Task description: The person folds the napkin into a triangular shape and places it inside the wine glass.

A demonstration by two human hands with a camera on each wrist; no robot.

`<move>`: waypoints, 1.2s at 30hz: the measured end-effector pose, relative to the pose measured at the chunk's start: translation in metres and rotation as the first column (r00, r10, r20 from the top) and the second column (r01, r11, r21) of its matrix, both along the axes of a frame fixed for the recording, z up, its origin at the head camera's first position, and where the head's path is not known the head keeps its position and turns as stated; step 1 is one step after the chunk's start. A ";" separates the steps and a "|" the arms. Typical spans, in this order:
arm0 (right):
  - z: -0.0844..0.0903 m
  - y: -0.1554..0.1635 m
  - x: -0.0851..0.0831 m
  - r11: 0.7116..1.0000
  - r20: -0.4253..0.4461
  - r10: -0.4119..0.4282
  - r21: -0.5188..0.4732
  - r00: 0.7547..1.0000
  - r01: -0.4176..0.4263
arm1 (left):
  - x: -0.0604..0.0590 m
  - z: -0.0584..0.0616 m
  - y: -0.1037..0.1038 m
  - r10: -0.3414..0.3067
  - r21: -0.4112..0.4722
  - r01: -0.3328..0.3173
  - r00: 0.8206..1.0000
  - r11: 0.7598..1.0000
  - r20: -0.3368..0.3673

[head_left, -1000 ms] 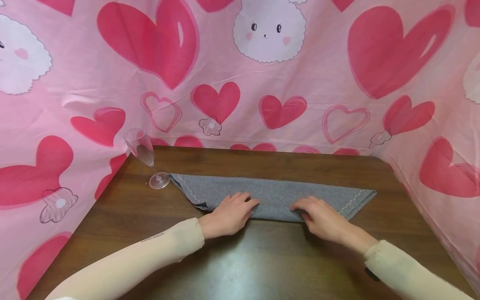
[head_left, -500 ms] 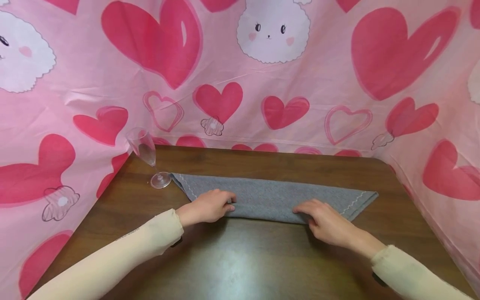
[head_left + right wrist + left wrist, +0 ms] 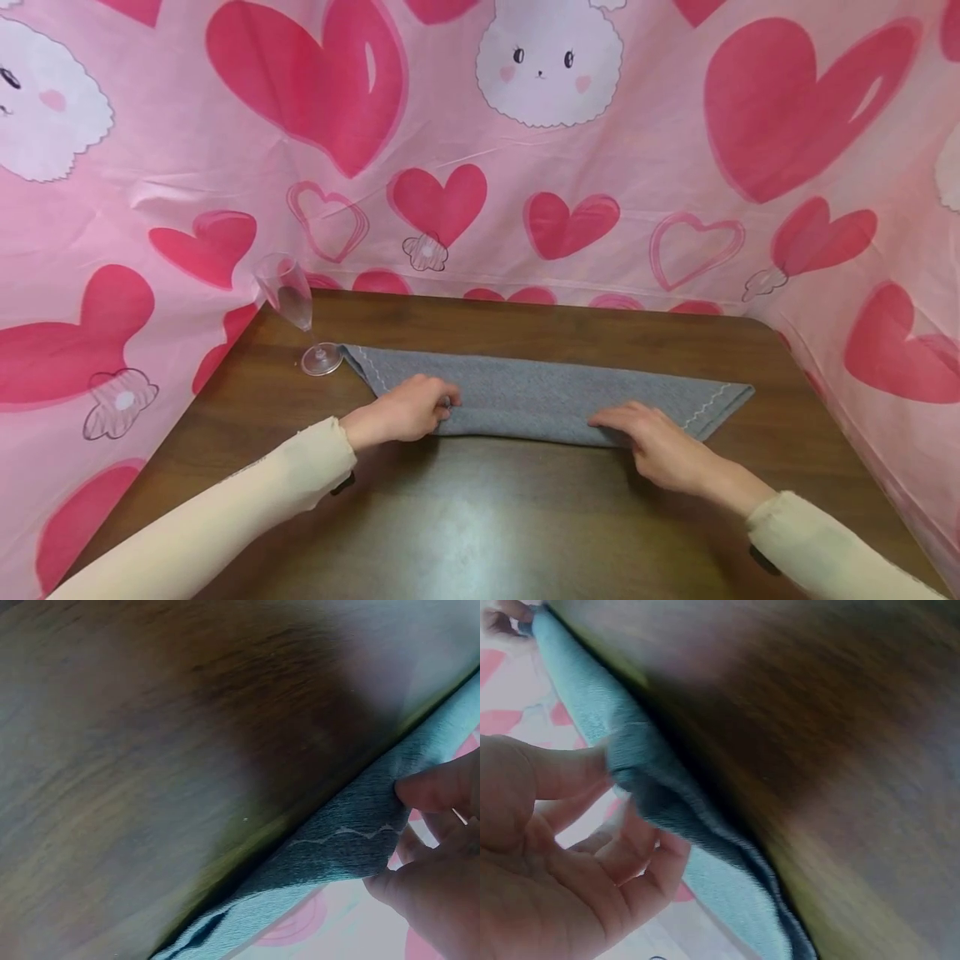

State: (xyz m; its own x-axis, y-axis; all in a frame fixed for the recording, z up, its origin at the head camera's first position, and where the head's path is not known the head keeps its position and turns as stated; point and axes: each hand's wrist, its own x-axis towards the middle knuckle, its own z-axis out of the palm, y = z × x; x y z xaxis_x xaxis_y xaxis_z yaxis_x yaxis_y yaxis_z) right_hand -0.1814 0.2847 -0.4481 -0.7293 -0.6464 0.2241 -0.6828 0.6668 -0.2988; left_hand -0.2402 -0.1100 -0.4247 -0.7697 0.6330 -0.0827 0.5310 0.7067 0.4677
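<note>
We see a pink heart drape (image 3: 480, 125) walling in the back and sides, from nine o'clock round to three. Before it lies the table (image 3: 480, 517), dark wood grain, filling the near half of the head view.

The cloth (image 3: 540, 396) comes next: a grey strip across the table's middle, running from ten o'clock to three, its slanted ends edged in white zigzag stitching. It looks soft and knitted, several layers thick along the near edge, which bulges like a roll.

We judge the step to be rolling or folding the cloth's near edge away from us. The next move would call for both hands lifting that edge evenly, so the layers stay aligned.

The left hand (image 3: 405, 408) pinches the near edge at its left part, thumb and fingers curled round the layers. The right hand (image 3: 660, 446) grasps the edge farther right, thumb on top and fingers curled beneath in the wrist view.

A clear glass (image 3: 296, 312) stands at ten o'clock, its foot just beside the cloth's left tip.
</note>
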 end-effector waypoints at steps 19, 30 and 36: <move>0.003 0.003 0.003 0.996 0.118 -0.086 0.034 0.989 0.082 | 0.000 0.002 -0.016 0.039 -0.088 -0.034 0.998 0.996 0.054; 0.006 0.004 0.005 0.996 0.137 -0.082 0.056 0.987 0.075 | -0.002 -0.002 -0.019 0.067 -0.088 -0.068 0.998 0.994 -0.014; 0.006 0.004 0.005 0.995 0.131 -0.082 0.067 0.988 0.074 | 0.010 0.005 0.005 -0.034 -0.099 0.014 0.979 0.995 -0.201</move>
